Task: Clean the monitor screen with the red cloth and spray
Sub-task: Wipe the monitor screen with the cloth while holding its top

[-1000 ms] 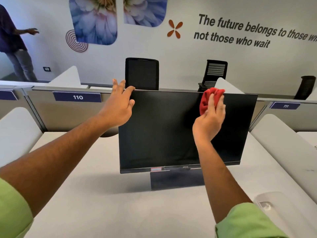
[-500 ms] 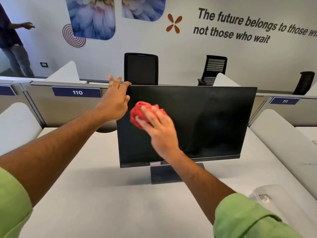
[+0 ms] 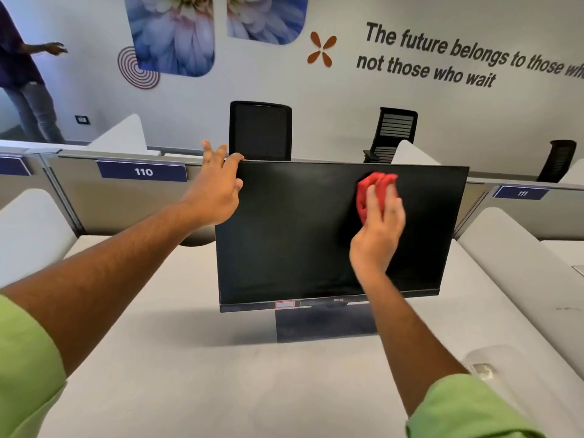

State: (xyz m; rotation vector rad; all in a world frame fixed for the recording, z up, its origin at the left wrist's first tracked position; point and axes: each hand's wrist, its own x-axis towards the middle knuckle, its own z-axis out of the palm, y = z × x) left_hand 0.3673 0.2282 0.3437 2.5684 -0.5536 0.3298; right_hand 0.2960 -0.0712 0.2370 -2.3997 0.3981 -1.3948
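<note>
A pale grey desk runs forward between white dividers. On it stands a wide black flat monitor, long axis left to right, its dark screen facing the viewer. The left hand grips the monitor's top left corner. The right hand presses a crumpled red cloth, fingers curled over it, against the screen's upper right. Beyond are black office chairs and a lettered white wall

Monitor upright on desk, chair behind, cloth against screen's upper right.
</note>
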